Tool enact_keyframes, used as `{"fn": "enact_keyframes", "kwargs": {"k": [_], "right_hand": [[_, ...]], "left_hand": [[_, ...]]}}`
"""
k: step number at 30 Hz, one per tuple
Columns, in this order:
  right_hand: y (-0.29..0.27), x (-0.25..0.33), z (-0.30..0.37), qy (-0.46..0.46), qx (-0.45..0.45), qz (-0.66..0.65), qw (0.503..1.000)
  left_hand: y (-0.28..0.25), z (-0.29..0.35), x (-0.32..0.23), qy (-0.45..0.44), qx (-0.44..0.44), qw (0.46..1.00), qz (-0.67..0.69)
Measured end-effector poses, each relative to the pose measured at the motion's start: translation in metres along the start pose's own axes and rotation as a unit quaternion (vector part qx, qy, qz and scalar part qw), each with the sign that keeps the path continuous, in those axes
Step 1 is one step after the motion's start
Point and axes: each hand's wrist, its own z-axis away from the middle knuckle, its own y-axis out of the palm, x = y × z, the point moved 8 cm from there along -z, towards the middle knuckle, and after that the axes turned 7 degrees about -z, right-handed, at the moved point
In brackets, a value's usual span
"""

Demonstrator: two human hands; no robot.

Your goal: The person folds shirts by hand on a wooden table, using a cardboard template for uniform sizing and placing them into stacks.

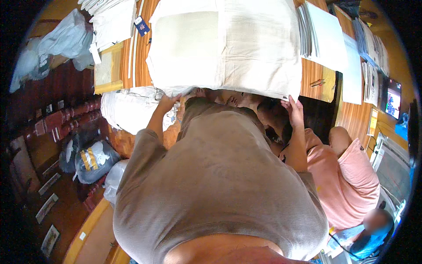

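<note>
A large cream-white cloth lies spread over the wooden table in front of me, and its near edge hangs at the table's front. At its near left corner, my left hand is closed on the edge, with some fingers hidden by the fabric. My right hand pinches the near right corner between thumb and fingers. A small dark mark, perhaps a label, shows at that corner. Below my left hand, more bunched white fabric hangs beside the table.
Folded white cloths and a small dark blue packet lie left. To the right are stacked white pieces, small snips and a lit screen. A person in pink sits close by my right. Plastic bags stand left.
</note>
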Motion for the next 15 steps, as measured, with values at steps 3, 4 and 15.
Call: {"fn": "enact_keyframes", "kwargs": {"k": [3, 4, 15], "right_hand": [[-0.007, 0.009, 0.021, -0.043, -0.059, -0.077, 0.994], [-0.013, 0.01, 0.022, -0.06, -0.083, -0.108, 0.989], [0.163, 0.175, -0.101, -0.165, -0.065, -0.102, 0.979]], "left_hand": [[-0.031, 0.063, 0.022, -0.04, 0.065, 0.997, 0.014], [-0.048, 0.085, 0.006, -0.006, 0.061, 0.997, 0.042], [-0.247, -0.064, -0.239, 0.141, 0.008, 0.987, -0.076]]}}
